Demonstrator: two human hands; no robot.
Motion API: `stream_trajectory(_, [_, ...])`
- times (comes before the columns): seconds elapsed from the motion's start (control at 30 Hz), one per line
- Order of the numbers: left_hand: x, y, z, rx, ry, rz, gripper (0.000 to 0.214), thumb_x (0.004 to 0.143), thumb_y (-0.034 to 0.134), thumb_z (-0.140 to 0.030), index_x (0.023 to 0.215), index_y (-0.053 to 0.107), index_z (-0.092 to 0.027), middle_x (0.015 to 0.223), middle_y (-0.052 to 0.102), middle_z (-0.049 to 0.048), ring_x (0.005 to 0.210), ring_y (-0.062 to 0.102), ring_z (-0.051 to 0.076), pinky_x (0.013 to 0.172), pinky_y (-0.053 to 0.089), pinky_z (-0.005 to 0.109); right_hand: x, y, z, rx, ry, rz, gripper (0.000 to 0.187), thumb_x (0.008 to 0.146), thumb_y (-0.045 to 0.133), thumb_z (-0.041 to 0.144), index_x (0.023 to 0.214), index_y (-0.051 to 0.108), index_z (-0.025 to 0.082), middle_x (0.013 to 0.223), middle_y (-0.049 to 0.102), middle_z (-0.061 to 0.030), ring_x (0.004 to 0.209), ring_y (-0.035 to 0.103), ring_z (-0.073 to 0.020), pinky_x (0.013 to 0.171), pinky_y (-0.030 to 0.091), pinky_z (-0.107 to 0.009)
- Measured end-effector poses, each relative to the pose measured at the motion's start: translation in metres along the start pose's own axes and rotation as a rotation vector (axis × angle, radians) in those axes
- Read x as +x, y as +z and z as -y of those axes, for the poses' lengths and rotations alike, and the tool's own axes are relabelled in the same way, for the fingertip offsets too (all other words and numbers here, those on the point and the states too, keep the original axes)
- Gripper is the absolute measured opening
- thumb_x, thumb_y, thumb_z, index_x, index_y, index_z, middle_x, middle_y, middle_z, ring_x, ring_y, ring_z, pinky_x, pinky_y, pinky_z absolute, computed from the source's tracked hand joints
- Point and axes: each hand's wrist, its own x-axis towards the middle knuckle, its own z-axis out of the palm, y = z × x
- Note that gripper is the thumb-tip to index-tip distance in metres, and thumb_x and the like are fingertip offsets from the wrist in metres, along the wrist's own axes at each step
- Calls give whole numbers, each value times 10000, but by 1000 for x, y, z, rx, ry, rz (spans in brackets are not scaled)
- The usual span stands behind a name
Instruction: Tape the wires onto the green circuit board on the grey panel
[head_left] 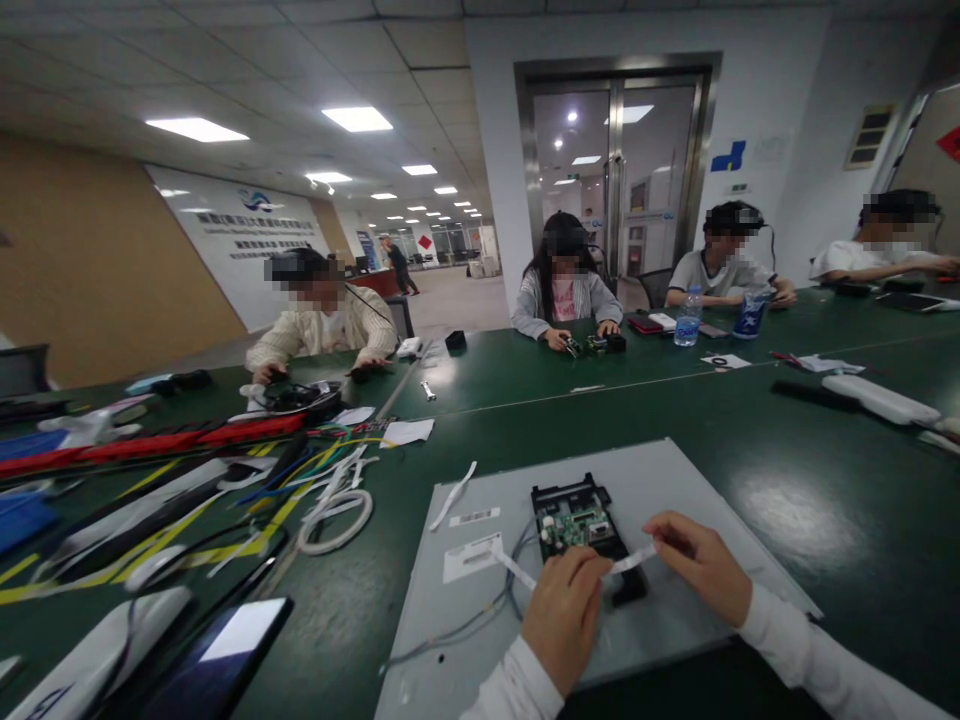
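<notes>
A white flat strip (pixel 634 560) stretches between my two hands above a black bracket. My left hand (pixel 568 612) pinches it near its middle, and the strip's other part trails out to the left. My right hand (pixel 701 562) grips the strip's right end between thumb and fingers. Beneath them, the black bracket (pixel 568 492) carries a green circuit board (pixel 581 525), partly hidden by my left hand. Both rest on a large grey flat panel (pixel 652 470). A grey cable (pixel 465 628) runs across the panel from the bracket. Another white strip (pixel 453 496) lies at the panel's upper left.
Left of the panel are a coiled white cable (pixel 337 545), a phone-like dark device (pixel 225 650) and red strips (pixel 187 438). A small wrench (pixel 428 391) lies farther off. Several people sit across the green table (pixel 480 420), near a water bottle (pixel 688 318).
</notes>
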Motion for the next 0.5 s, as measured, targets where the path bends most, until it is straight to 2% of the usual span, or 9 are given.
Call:
stream_trajectory(0.23, [2, 3, 1, 9, 42, -20, 248, 775, 379, -81, 932, 544, -178, 914, 531, 66, 820, 502, 163, 707, 449, 312, 3, -1, -3, -69, 9, -4, 155, 736, 433, 231, 835, 535, 167, 683, 520, 8, 633, 496, -115, 572, 387, -223])
stream_trajectory(0.5, [1, 5, 2, 33, 9, 20, 257, 758, 377, -60, 909, 555, -168, 921, 530, 66, 833, 496, 177, 726, 445, 333, 3, -2, 1, -135, 2, 0, 139, 737, 423, 217, 821, 523, 169, 679, 504, 15, 605, 480, -102, 555, 371, -211])
